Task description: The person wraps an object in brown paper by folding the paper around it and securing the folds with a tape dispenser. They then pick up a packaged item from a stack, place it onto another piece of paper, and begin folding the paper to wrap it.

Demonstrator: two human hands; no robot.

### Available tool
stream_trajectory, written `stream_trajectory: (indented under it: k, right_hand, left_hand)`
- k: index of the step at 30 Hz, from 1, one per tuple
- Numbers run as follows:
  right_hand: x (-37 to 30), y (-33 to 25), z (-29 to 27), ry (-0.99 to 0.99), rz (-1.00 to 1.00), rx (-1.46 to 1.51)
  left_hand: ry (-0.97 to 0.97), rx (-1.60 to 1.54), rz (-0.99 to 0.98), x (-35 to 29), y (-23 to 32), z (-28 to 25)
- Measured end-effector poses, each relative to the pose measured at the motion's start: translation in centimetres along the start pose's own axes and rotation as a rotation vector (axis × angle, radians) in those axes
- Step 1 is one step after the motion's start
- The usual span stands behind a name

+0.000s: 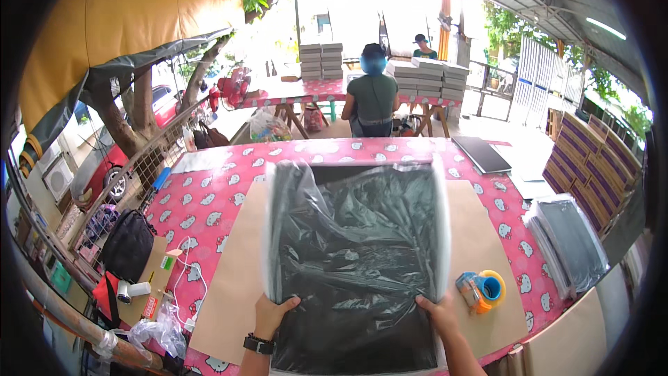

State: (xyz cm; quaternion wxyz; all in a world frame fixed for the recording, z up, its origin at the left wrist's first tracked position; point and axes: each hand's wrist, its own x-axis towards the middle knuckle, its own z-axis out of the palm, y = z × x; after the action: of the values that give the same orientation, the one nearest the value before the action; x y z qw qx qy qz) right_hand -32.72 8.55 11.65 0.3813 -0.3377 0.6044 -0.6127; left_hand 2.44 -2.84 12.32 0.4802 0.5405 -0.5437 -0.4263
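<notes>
Fingers are hidden beneath the black rectangular package in clear plastic [355,271], thumbs [291,303] on top; whether it touches the flat brown sheet [231,275] below is unclear; its long axis runs near to far above the pink patterned worktop [177,202]; left hand [273,312] and right hand [438,312] each grip one side.

Daylight [348,3] glares ahead, probably swallowing detail; dark rim distorts.

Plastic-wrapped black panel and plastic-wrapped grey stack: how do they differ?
The black panel is held by the left hand and right hand; the grey stack lies untouched at the right edge of the table. The black panel looks darker than the grey stack. The black panel appears larger in view than the grey stack. Both have clear plastic.
</notes>
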Motion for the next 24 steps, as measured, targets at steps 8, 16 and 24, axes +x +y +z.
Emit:
stream_trajectory:
  k: [8,16,24]
  right_hand:
    - [2.0,11.6,-3.2,-0.153,0.283,-0.4]
    - [7.4,7.1,-1.4,-0.082,0.166,-0.976]
    - [8.1,5.1,-14.0,0.515,0.397,-1.233]
  left_hand:
    - [-0.237,0.553,-0.287,1.7,-10.4,0.6]
    - [-0.183,0.66,-0.327,8.6,-9.7,3.7]
    - [-0.13,0.616,-0.334,8.2,-10.5,3.4]
